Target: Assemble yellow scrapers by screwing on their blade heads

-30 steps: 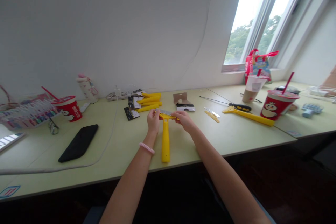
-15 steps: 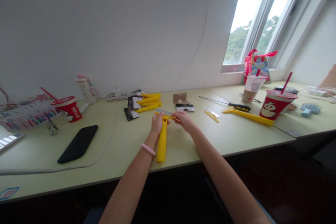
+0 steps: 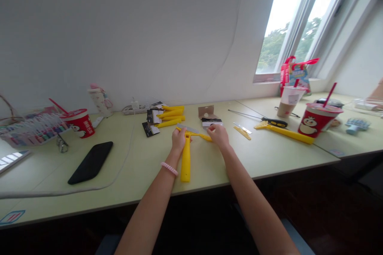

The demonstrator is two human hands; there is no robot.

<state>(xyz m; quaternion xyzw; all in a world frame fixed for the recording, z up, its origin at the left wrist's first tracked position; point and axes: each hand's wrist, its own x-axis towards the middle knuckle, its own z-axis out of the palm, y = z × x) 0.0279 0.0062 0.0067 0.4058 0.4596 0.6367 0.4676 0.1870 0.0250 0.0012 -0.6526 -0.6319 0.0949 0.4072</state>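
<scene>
**Both hands at the head of a yellow scraper [image 3: 186, 159]**

You sit facing a white wall [image 3: 119, 28], with a bright window [image 3: 287, 20] off to your right. The long counter [image 3: 248, 159] before you carries a black phone [image 3: 90, 162] on your left and a red paper cup [image 3: 316, 120] and a second yellow scraper [image 3: 284, 132] on your right. Just beyond your hands lie a pile of yellow handles [image 3: 172, 115] and black packaging cards [image 3: 150, 129].

The step in hand looks like work on the scraper's head, with both hands gathered there. Your left hand [image 3: 178, 140] is closed around the neck, its fingers clenched on the yellow plastic. Your right hand [image 3: 218, 135] sits at the far right end of the crossbar, and you cannot tell from this view whether it grips or only touches.

The handle points back toward you, below your left hand, and seems to lie on the counter. A thin metal blade [image 3: 188, 128] shows along the head's upper edge. Your next move calls for a steady left-hand hold while the right hand keeps clear of that edge.
</scene>
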